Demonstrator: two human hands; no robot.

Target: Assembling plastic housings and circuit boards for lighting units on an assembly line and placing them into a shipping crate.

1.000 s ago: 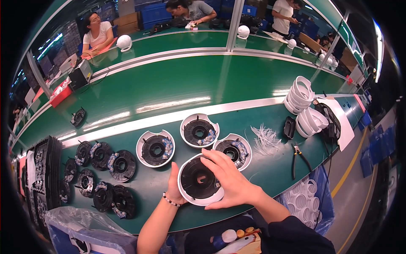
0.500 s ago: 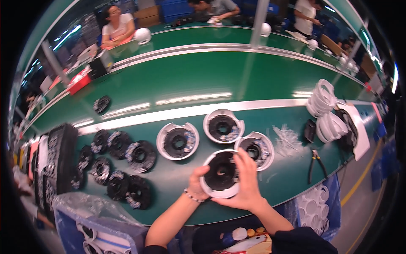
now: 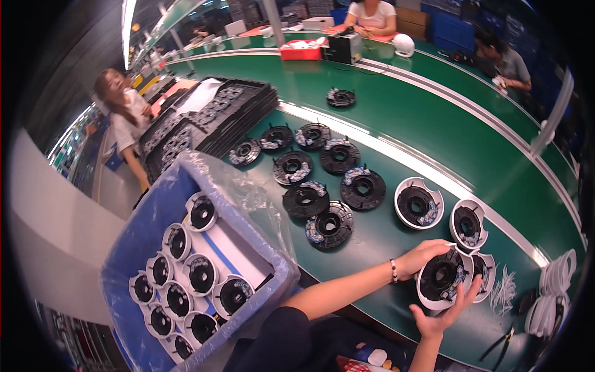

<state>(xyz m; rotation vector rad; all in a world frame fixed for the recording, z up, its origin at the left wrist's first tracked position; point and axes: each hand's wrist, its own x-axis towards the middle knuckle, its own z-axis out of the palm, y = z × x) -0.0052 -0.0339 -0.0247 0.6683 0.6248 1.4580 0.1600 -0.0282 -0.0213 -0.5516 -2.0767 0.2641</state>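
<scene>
Over the front of the green bench I hold a white round housing (image 3: 423,296) fitted with a black ring-shaped insert and a small circuit board. My left hand (image 3: 421,258), a beaded bracelet at its wrist, grips the upper left rim; a thin white sliver shows by its fingertips. My right hand (image 3: 447,315) cups the lower right side, its thumb spread apart from the fingers. Just behind stand similar filled housings: one partly hidden (image 3: 488,286), one touching the held one's top (image 3: 468,224), and another farther left (image 3: 419,206).
Several black discs with circuit boards (image 3: 363,189) lie on the bench at left. A blue lined bin (image 3: 133,232) holds several filled housings. Black trays (image 3: 248,102) are stacked beyond it. White ties (image 3: 503,290), pliers (image 3: 498,345) and white rings (image 3: 545,315) lie at right. Co-workers (image 3: 127,115) are nearby.
My view has swung left, bringing the blue bin and a co-worker by the trays into sight. The held housing has tilted, and my right hand has shifted lower on it with the thumb opened out.
</scene>
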